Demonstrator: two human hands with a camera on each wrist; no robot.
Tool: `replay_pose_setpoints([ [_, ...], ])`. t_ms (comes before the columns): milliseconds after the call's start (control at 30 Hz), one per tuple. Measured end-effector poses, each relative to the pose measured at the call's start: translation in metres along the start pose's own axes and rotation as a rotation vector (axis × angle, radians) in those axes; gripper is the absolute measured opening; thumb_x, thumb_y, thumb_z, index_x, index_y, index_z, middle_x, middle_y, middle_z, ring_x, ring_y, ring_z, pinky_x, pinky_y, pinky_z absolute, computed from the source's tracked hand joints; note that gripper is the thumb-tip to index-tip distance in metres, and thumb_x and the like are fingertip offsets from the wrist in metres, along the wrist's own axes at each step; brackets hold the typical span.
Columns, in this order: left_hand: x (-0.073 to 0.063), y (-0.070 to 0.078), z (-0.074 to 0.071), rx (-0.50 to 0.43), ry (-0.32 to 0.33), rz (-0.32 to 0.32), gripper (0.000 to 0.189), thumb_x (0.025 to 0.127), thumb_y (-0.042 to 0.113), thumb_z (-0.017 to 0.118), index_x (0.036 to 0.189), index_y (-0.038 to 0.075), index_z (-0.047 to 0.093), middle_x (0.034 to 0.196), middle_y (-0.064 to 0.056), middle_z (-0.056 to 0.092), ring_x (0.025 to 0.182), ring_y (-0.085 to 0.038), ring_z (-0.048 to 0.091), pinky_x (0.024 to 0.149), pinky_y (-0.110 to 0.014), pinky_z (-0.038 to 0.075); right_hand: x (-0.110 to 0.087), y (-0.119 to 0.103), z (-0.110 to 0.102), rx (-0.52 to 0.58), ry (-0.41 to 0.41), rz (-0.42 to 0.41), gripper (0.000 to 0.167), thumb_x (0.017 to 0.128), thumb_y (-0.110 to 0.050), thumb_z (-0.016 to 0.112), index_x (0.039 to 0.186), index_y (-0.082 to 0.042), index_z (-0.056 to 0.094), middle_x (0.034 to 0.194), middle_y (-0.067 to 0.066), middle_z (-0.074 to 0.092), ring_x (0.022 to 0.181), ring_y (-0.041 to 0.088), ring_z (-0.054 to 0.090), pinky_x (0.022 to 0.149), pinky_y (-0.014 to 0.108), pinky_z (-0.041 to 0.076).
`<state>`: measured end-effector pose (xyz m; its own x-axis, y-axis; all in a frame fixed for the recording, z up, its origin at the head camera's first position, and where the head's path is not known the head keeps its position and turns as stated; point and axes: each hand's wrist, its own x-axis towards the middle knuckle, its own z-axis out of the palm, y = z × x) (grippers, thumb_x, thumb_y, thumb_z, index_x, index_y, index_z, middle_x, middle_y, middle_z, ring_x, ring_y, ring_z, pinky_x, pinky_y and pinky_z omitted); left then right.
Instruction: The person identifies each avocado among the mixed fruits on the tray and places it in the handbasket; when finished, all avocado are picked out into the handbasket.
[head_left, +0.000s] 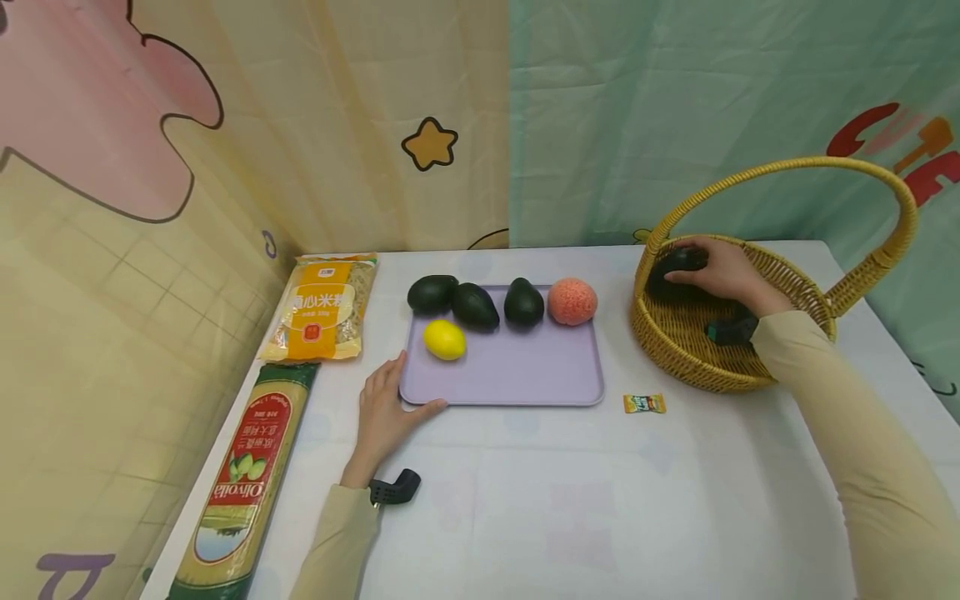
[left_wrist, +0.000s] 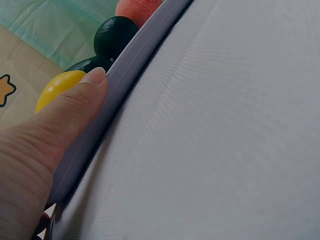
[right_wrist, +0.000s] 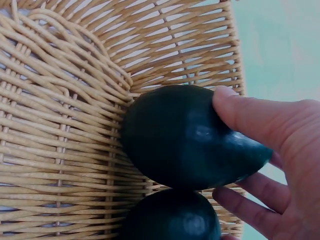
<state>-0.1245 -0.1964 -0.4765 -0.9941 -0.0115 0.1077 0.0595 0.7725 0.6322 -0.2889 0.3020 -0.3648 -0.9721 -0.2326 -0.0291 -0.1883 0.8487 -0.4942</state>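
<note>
Inside the wicker basket (head_left: pixel 693 367), my right hand (head_left: pixel 720 268) grips a dark green avocado (right_wrist: pixel 185 135) between thumb and fingers. A second avocado (right_wrist: pixel 172 217) lies against it in the right wrist view. My left hand (head_left: pixel 386 412) touches the lower left corner of the lilac tray (head_left: pixel 525 375), its thumb (left_wrist: pixel 75 110) along the front rim and its other fingers at the left side. On the tray are a yellow lemon (head_left: pixel 445 340), three avocados, one of them (head_left: pixel 523 303) beside a rough pinkish-orange round fruit (head_left: pixel 572 302). The leftmost avocado (head_left: pixel 432 294) overlaps the tray's back left corner.
Between tray and basket, nearer the front, lies a small wrapped candy (head_left: pixel 644 404). At the left edge are a yellow-labelled food bag (head_left: pixel 322 308) and a long Olivoilà packet (head_left: pixel 243 483). The basket's tall handle (head_left: pixel 787 164) arches above the right forearm. Curtains hang behind the white table.
</note>
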Motion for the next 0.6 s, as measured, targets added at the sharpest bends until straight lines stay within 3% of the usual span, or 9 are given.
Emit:
replay_pose_setpoints([
  [267, 0.0, 0.0, -0.001, 0.004, -0.002, -0.003, 0.105, 0.07, 0.053, 0.078, 0.149, 0.008, 0.027, 0.146, -0.019, 0.031, 0.133, -0.035, 0.022, 0.107, -0.052, 0.014, 0.0, 0.007, -0.002, -0.017, 0.013, 0.042, 0.075, 0.091, -0.047, 0.058, 0.139, 0.006, 0.037, 0.134, 0.036, 0.037, 0.119, 0.052, 0.036, 0.094, 0.064, 0.028],
  [600, 0.0, 0.0, 0.0, 0.007, 0.001, 0.004, 0.104, 0.071, 0.054, 0.078, 0.149, 0.007, 0.028, 0.146, -0.019, 0.032, 0.132, -0.036, 0.023, 0.107, -0.052, 0.014, 0.002, 0.013, -0.006, 0.035, -0.067, 0.114, 0.083, 0.093, -0.053, 0.051, 0.146, 0.005, 0.024, 0.14, 0.038, 0.026, 0.123, 0.055, 0.028, 0.096, 0.066, 0.025],
])
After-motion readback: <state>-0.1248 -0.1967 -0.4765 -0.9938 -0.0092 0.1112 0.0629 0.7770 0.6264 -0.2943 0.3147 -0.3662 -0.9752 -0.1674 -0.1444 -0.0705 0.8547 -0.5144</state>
